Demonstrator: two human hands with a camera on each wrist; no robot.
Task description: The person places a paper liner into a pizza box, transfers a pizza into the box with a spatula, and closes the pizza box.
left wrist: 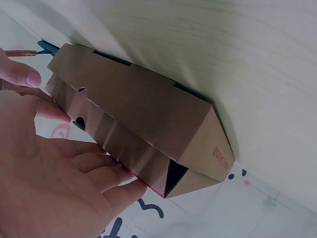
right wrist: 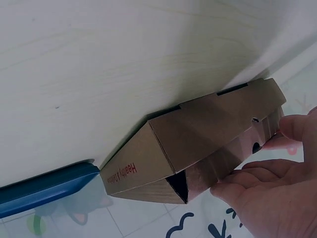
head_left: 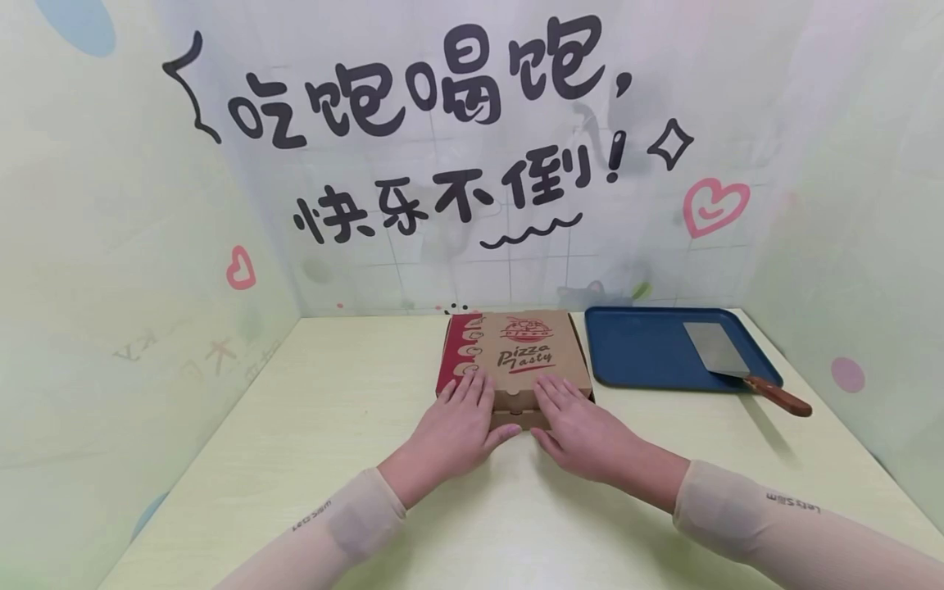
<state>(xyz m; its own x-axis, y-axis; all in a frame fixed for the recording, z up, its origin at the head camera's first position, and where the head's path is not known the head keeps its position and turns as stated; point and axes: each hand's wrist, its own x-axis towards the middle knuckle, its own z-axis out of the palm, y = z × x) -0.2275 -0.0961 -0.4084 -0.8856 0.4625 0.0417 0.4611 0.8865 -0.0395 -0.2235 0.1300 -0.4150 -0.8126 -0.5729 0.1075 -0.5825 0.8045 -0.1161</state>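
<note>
A brown cardboard pizza box (head_left: 531, 381) with a red strip and red and dark print stands at the back of the table. My left hand (head_left: 453, 430) rests its straight fingers on the front left of the lid, thumb pointing inward near the front wall. On the front right of the lid lie the fingers of my right hand (head_left: 586, 430), stretched out likewise. Both wrist views show the lid slightly raised, with a dark gap at the front corner of the box (left wrist: 143, 106). A small notch and a hole mark the middle of its front.
Right of the box lies a blue tray (head_left: 634, 352). A spatula (head_left: 715, 348) rests on it, its wooden handle (head_left: 782, 397) sticking out past the tray's front edge. Printed walls (head_left: 472, 270) enclose the pale wooden table (head_left: 339, 393) at the back and both sides.
</note>
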